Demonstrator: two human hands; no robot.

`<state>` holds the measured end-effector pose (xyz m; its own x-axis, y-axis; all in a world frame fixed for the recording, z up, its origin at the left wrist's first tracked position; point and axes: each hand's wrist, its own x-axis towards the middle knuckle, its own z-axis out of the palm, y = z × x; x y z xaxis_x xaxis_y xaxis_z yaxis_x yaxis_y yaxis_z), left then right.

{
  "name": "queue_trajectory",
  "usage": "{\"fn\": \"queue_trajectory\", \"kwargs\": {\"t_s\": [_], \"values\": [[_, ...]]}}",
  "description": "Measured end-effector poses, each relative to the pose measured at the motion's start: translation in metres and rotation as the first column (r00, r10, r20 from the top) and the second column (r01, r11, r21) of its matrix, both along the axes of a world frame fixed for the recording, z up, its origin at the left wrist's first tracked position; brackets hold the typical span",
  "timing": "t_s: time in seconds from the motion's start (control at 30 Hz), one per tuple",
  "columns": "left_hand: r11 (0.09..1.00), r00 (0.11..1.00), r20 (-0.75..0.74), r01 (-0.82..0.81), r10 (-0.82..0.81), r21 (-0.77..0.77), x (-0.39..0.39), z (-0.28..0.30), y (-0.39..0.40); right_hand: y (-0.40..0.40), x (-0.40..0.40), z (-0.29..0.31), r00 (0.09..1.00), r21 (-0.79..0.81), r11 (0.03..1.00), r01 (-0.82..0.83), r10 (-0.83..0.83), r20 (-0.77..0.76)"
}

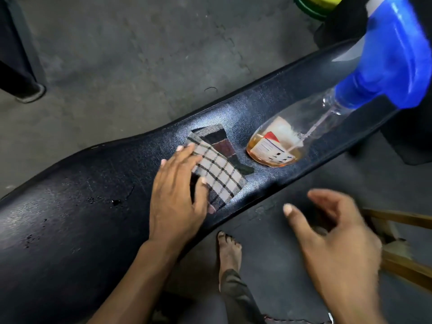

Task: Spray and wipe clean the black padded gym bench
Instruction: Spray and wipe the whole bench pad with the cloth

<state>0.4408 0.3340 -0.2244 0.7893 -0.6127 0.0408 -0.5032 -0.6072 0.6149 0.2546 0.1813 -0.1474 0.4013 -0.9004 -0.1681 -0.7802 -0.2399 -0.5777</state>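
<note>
The black padded bench runs diagonally from lower left to upper right, with small tears in its cover at the left. A folded checked cloth lies on its middle. My left hand rests flat on the cloth's near end, fingers spread over it. A clear spray bottle with a blue trigger head stands on the bench just right of the cloth, holding a little orange liquid. My right hand hovers off the bench's near edge, fingers apart and holding nothing.
My bare foot stands on the grey concrete floor beside the bench. A wooden frame lies at the right edge. A dark stand leg is at the upper left, and a green and yellow round object at the top.
</note>
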Motion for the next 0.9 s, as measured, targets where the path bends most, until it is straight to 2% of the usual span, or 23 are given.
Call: {"fn": "queue_trajectory", "kwargs": {"t_s": [0.1, 0.17, 0.23, 0.3, 0.37, 0.47, 0.6, 0.77, 0.83, 0.9], "values": [[0.996, 0.999, 0.025, -0.024, 0.022, 0.088, 0.011, -0.011, 0.023, 0.037, 0.005, -0.001, 0.973, -0.157, 0.962, -0.224, 0.229, 0.016], [0.987, 0.999, 0.034, -0.029, 0.024, 0.158, 0.011, -0.018, 0.032, 0.055, 0.024, -0.009, 0.910, -0.147, 0.911, -0.385, 0.402, 0.102], [0.980, 0.998, 0.061, -0.023, 0.011, 0.200, 0.009, -0.022, 0.033, 0.061, 0.052, -0.025, 0.860, -0.095, 0.870, -0.484, 0.493, 0.131], [0.980, 0.997, 0.077, -0.028, 0.013, 0.198, 0.008, -0.023, 0.033, 0.057, 0.085, -0.042, 0.834, -0.044, 0.838, -0.544, 0.546, 0.078], [0.983, 0.997, 0.079, -0.029, 0.015, 0.180, 0.009, -0.023, 0.034, 0.051, 0.114, -0.058, 0.797, -0.025, 0.797, -0.603, 0.602, -0.052], [0.990, 0.998, 0.062, -0.039, 0.030, 0.139, 0.011, -0.020, 0.036, 0.048, 0.139, -0.076, 0.727, -0.088, 0.731, -0.676, 0.644, -0.238], [0.995, 0.998, 0.003, -0.070, 0.070, 0.072, 0.012, -0.018, 0.036, 0.048, 0.150, -0.087, 0.687, -0.137, 0.682, -0.719, 0.666, -0.292], [0.953, 0.960, -0.190, -0.241, 0.206, -0.183, 0.018, -0.010, 0.047, 0.064, 0.171, -0.089, 0.697, -0.165, 0.687, -0.707, 0.640, -0.323], [0.948, 0.963, -0.152, -0.251, 0.224, -0.196, 0.027, -0.008, 0.064, 0.082, 0.175, -0.088, 0.671, -0.162, 0.659, -0.735, 0.671, -0.315], [0.960, 0.971, -0.069, -0.238, 0.230, -0.145, 0.038, -0.010, 0.089, 0.104, 0.164, -0.090, 0.607, -0.172, 0.584, -0.793, 0.732, -0.311]]}}
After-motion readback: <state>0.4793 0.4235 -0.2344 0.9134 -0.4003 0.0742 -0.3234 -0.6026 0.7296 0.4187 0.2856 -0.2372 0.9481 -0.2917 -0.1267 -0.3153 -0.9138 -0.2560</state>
